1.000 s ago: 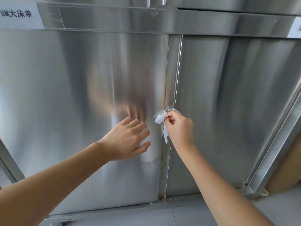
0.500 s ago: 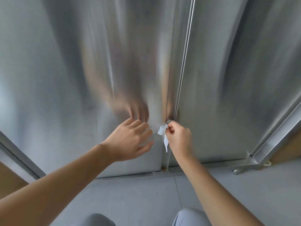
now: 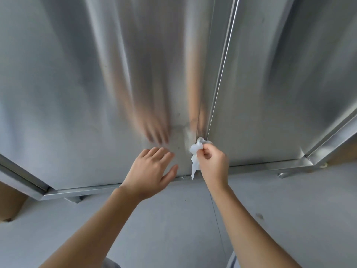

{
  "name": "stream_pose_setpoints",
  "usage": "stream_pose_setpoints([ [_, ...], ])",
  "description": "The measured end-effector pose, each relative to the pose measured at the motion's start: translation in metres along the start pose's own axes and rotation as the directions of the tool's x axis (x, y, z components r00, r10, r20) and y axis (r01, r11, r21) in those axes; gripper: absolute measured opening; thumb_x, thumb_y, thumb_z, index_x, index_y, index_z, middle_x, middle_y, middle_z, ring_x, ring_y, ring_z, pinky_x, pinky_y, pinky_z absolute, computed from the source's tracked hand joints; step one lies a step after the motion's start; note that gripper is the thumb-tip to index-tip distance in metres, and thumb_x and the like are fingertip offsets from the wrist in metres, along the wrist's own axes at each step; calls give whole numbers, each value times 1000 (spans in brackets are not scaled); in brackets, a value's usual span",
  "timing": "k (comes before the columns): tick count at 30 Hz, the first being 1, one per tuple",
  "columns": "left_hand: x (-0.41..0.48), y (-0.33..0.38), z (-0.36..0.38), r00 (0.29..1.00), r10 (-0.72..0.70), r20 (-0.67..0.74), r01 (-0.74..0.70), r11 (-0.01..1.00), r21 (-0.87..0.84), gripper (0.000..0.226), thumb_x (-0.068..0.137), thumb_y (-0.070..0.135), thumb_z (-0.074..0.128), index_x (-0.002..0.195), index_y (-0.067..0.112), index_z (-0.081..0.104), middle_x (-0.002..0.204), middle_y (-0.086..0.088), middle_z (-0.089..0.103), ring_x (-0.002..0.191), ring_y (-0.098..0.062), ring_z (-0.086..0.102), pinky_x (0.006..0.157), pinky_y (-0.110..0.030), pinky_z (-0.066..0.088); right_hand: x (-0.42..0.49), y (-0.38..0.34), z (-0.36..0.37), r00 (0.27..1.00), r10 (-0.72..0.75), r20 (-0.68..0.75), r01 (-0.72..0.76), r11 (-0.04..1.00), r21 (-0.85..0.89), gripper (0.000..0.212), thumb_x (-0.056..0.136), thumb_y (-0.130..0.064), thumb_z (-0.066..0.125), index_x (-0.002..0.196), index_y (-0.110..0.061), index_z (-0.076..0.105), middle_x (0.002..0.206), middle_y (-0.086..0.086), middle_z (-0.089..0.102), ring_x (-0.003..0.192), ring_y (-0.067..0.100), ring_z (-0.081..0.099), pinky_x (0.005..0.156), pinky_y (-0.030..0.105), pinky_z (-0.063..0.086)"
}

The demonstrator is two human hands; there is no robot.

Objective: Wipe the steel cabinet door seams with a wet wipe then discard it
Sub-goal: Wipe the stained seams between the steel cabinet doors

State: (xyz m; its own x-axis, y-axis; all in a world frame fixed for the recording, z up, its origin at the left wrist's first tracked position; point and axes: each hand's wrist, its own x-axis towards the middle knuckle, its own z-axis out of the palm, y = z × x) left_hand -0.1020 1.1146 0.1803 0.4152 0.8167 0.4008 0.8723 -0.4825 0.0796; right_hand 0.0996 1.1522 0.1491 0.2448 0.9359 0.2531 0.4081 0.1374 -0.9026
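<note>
Two brushed steel cabinet doors fill the view, the left door (image 3: 77,93) and the right door (image 3: 280,84), divided by a vertical seam (image 3: 222,64). My right hand (image 3: 213,165) pinches a crumpled white wet wipe (image 3: 195,153) and presses it against the lower part of that seam, a little above the bottom rail. My left hand (image 3: 152,171) lies flat with straight fingers on the left door, just left of the wipe. Both hands are mirrored in the steel.
The cabinet's bottom rail (image 3: 266,165) runs along a grey floor (image 3: 173,229). A steel corner post (image 3: 332,138) stands at the right and another at the left (image 3: 21,178). Brown cardboard (image 3: 9,202) sits at the far left.
My right hand has slid the wipe down the seam toward the bottom rail. The view has tilted downward, so more floor shows. My left hand stays flat on the left door.
</note>
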Motion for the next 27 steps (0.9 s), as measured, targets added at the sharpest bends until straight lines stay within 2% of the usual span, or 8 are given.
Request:
stream_pose_setpoints([
  [5,-24,-4,31,1000,-22,4,23,998,-65,39,102,42,42,112,14,67,111,3,68,94,-24,63,82,-35,46,2,2,9,995,0,-95,1,1000,9,26,89,-12,65,66,-25,64,69,-8,71,62,9,63,56,21,44],
  [7,-23,-3,36,1000,-17,-7,16,997,-69,39,102,43,43,113,14,67,112,3,68,95,-25,64,83,-37,48,4,5,10,993,9,-119,-10,1000,-4,24,89,-12,66,67,-21,67,67,-9,70,62,9,63,56,19,42],
  [11,-11,1,38,999,19,-36,-22,997,-78,38,102,43,44,111,14,67,112,3,69,95,-24,63,82,-38,48,8,5,12,990,17,-138,-15,1000,12,19,89,-14,66,72,-20,72,65,-12,70,64,12,64,60,23,46],
  [17,-3,-2,43,1000,12,-10,-12,996,-86,41,103,45,41,112,15,67,112,4,68,95,-24,63,83,-38,48,19,-1,7,995,-13,-103,18,999,45,21,88,-12,65,69,-22,66,59,-10,64,57,8,56,57,26,42],
  [19,1,-4,42,1000,10,-14,-12,996,-85,40,103,45,41,113,15,67,112,4,69,95,-24,63,82,-38,47,26,-6,5,993,-63,-100,69,996,62,16,89,-14,66,76,-18,73,61,-9,67,59,7,59,59,27,45],
  [23,2,-8,46,999,36,-19,-38,995,-88,40,103,44,42,113,15,68,111,3,69,96,-24,63,83,-38,47,28,-11,7,965,-206,-162,216,975,49,16,93,-11,68,79,-14,76,60,-13,66,57,7,57,58,16,41],
  [25,2,-10,49,998,51,-21,-53,995,-83,41,103,44,42,112,14,68,110,2,69,95,-24,63,83,-38,47,25,-5,9,953,-249,-170,254,967,8,21,91,-7,68,74,-18,73,58,-14,65,57,13,58,56,19,42],
  [27,-1,-14,52,998,54,-14,-55,995,-78,42,104,45,41,111,13,68,109,2,69,94,-24,63,82,-38,47,21,7,14,959,-253,-129,250,967,-40,27,88,-1,67,75,-24,68,54,-5,64,56,19,58,54,24,43],
])
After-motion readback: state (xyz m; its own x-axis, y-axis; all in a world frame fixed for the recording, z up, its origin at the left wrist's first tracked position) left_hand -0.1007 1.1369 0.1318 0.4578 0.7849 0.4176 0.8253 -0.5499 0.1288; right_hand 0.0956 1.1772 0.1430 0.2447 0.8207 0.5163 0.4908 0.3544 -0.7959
